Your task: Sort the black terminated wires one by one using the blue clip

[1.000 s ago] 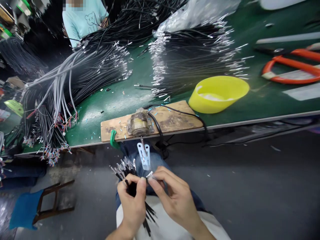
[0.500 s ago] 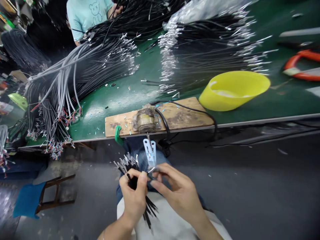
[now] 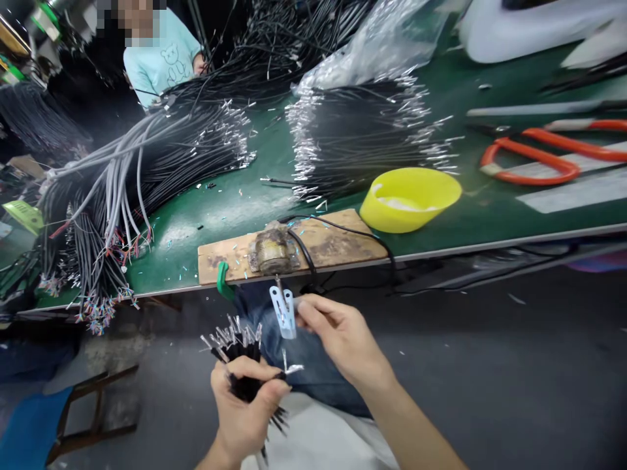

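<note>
My left hand (image 3: 247, 408) is closed round a bundle of short black wires (image 3: 235, 349) with bare silvery tips that fan up and to the left. One wire sticks out to the right of the fist. My right hand (image 3: 343, 336) has its fingers curled, thumb and forefinger touching a white clip-like piece (image 3: 285, 310) that hangs from a small metal device (image 3: 272, 251) on a wooden board (image 3: 337, 241). I cannot make out anything pinched in the right fingers.
The green table (image 3: 490, 219) carries big piles of black wires (image 3: 357, 137), grey cables (image 3: 122, 170), a yellow bowl (image 3: 409, 199) and orange-handled scissors (image 3: 533, 153). A person in a light blue shirt (image 3: 161, 55) sits at the far side. A wooden stool (image 3: 93, 411) stands at lower left.
My right hand has left the bundle and risen to the white piece under the board. My left hand with the wires has dropped slightly to the left.
</note>
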Demonstrator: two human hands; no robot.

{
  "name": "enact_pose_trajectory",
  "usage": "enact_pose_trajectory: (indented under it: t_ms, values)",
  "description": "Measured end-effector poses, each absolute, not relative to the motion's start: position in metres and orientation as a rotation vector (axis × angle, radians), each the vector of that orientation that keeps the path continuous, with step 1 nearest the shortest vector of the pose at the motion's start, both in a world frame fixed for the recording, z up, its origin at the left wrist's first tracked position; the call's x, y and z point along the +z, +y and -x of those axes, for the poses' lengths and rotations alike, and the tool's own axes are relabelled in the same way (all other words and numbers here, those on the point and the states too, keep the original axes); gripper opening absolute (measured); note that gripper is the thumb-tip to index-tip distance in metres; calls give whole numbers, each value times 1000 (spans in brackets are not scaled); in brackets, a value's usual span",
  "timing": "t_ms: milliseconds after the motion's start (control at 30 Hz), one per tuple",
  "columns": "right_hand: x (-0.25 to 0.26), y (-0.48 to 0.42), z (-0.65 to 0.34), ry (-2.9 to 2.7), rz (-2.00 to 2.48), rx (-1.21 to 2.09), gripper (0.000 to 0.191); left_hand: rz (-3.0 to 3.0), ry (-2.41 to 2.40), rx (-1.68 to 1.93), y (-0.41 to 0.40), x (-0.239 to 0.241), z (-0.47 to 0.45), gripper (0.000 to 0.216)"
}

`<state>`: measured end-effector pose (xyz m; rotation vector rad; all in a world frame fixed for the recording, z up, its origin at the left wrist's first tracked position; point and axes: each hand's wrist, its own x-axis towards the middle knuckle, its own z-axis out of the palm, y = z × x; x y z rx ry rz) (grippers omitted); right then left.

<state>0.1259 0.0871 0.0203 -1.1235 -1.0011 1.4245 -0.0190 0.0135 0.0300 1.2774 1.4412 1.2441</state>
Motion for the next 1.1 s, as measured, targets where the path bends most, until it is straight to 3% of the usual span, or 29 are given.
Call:
enact_pose_trajectory:
  t_ms: [133, 300, 900, 1100]
  values:
    - [38, 97, -113, -1031, 1068, 1551, 49, -1361, 1501, 1305, 16, 34, 16, 17]
    - [30, 94, -103, -793, 898, 1707, 43, -1431, 1580, 1286, 24, 32, 13, 18]
    - [16, 85, -106, -518, 1067, 1570, 52, -1402, 1534, 1258, 25, 26, 7, 19]
    - [-3, 66, -120, -657, 1149, 1487, 48, -1378, 1566, 1165, 17, 22, 10, 21]
